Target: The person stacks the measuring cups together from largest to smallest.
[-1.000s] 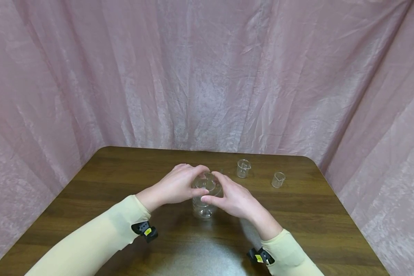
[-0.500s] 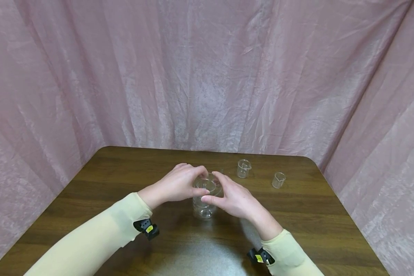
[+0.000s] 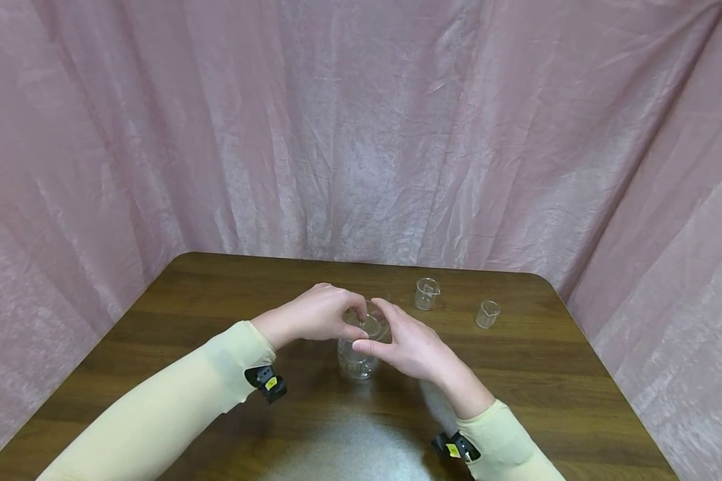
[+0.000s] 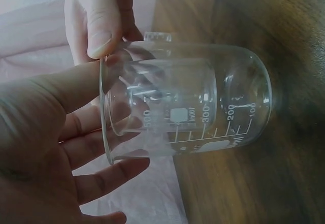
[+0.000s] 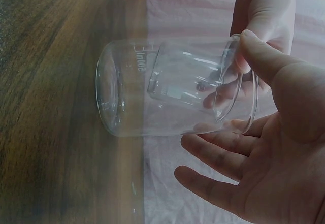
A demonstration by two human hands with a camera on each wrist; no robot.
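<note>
Upright on the table stands a large glass beaker [image 3: 356,369], marked up to 500 in white print. A smaller glass beaker [image 5: 175,76] sits inside its upper part and looks tilted in the right wrist view. My left hand [image 3: 315,314] reaches over the large beaker's mouth and pinches the small beaker near its rim; the glass makes the exact contact hard to see. With thumb and fingers, my right hand [image 3: 418,347] holds the large beaker around its rim from the right. Both thumbs are close together at the near side of the mouth.
Two small glass beakers stand apart toward the back right: one with markings [image 3: 426,294] and a shorter one [image 3: 487,314]. The wooden table [image 3: 216,287] has rounded far corners. Pink curtains [image 3: 361,133] hang behind and at both sides.
My left hand has shifted slightly right and up, and its fingers now lie further over the large beaker's mouth. My right hand and the two beakers at the back stay put.
</note>
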